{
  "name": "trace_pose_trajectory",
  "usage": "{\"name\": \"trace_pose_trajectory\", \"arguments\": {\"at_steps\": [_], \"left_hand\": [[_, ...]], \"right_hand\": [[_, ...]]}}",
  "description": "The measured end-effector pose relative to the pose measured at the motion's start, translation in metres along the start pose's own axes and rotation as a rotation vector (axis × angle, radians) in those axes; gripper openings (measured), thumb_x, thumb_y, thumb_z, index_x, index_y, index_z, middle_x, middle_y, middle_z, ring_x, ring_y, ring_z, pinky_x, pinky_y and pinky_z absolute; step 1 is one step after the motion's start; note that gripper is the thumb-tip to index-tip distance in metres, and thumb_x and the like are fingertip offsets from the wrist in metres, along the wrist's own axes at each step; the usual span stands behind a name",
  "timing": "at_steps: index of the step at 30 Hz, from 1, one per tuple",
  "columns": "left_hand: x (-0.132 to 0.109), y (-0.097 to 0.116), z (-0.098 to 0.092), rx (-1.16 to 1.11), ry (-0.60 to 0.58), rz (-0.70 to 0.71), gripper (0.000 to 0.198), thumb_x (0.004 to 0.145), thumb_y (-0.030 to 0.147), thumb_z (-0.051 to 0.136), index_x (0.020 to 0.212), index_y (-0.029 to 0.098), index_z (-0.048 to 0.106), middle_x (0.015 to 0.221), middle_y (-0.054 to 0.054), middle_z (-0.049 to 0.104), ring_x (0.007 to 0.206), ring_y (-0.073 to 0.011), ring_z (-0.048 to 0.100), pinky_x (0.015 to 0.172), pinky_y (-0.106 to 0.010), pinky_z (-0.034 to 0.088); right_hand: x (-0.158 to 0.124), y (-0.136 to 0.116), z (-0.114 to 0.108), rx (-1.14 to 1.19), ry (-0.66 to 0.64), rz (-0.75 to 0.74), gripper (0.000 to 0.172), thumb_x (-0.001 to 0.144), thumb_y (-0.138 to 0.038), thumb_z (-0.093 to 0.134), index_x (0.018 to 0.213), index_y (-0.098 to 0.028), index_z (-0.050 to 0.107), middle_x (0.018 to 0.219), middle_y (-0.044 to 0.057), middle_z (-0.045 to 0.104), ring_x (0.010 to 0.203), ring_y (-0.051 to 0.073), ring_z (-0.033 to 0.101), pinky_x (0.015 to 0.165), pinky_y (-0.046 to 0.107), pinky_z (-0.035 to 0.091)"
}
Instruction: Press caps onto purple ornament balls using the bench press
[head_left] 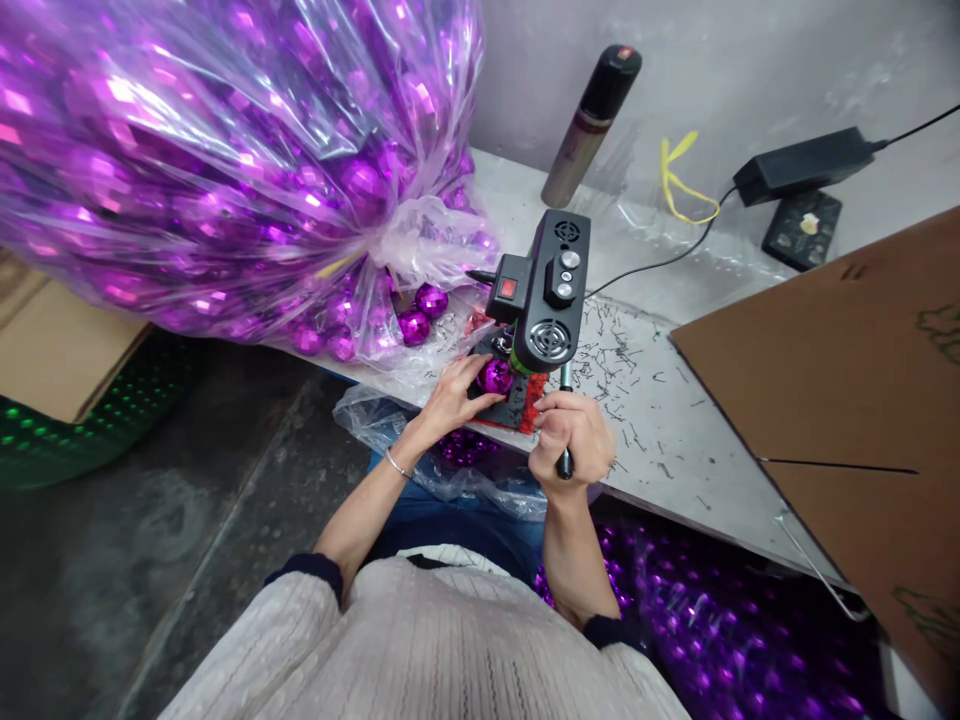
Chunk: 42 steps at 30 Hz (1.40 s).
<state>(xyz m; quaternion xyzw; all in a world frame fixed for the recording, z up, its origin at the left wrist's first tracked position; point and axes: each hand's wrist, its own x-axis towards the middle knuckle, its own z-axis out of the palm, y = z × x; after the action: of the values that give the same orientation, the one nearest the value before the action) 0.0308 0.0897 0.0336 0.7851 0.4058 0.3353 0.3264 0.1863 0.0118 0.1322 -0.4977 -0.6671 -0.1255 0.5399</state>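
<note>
My left hand point(459, 398) has its thumb and fingers around a shiny purple bauble point(495, 377), which sits under the head of a black bench machine point(551, 290). My right hand point(574, 435) is wrapped round the black-gripped lever point(566, 462) at the machine's right side. A red switch and round knobs show on the machine's top. Its base point(517, 410) is dark with red along the edges. The spot where the machine meets the bauble is partly hidden by its head. Two loose purple baubles point(414, 326) lie just left of the machine.
A big clear bag point(247, 180) of purple baubles fills the back left. Dark metal bits point(622, 370) litter the table point(675, 440). A flask point(592, 125), a power adapter point(810, 165) and a yellow tie point(679, 180) are behind; a cardboard box point(847, 400) stands right.
</note>
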Motion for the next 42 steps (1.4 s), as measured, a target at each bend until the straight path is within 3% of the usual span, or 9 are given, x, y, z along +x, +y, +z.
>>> {"name": "trace_pose_trajectory", "arguments": {"at_steps": [6,14,27,42], "left_hand": [[0.006,0.001,0.006,0.037,-0.042,-0.007,0.063,0.087,0.052,0.076,0.139,0.022,0.059,0.137,-0.015,0.065,0.131,-0.0339,0.06,0.112,-0.051,0.047],[0.005,-0.014,0.026,-0.134,0.041,0.041,0.07,0.084,0.054,0.078,0.143,0.021,0.058,0.139,-0.015,0.067,0.128,-0.0315,0.065,0.111,-0.048,0.052],[0.005,-0.015,0.027,-0.163,0.052,0.072,0.07,0.084,0.052,0.079,0.143,0.021,0.058,0.139,-0.015,0.068,0.13,-0.0311,0.065,0.112,-0.049,0.053],[0.002,-0.015,0.027,-0.186,0.036,0.07,0.07,0.086,0.051,0.077,0.147,0.024,0.055,0.142,-0.013,0.067,0.131,-0.0304,0.065,0.113,-0.048,0.052]], "right_hand": [[0.001,-0.001,0.0,0.003,-0.002,0.002,0.022,0.099,-0.018,0.046,0.08,-0.023,0.055,0.073,0.0,0.066,0.065,0.012,0.064,0.06,0.026,0.048],[0.0,-0.002,0.0,0.022,0.003,0.01,0.022,0.099,-0.016,0.046,0.08,-0.022,0.055,0.074,0.001,0.066,0.067,0.012,0.065,0.062,0.025,0.049],[-0.033,0.016,0.02,0.063,0.09,-0.042,0.023,0.102,-0.022,0.042,0.086,-0.021,0.057,0.08,0.002,0.066,0.067,0.013,0.062,0.066,0.029,0.051],[-0.044,0.021,0.026,0.046,0.13,-0.033,0.027,0.103,-0.024,0.039,0.083,-0.023,0.056,0.078,0.001,0.066,0.065,0.013,0.062,0.07,0.033,0.052]]}}
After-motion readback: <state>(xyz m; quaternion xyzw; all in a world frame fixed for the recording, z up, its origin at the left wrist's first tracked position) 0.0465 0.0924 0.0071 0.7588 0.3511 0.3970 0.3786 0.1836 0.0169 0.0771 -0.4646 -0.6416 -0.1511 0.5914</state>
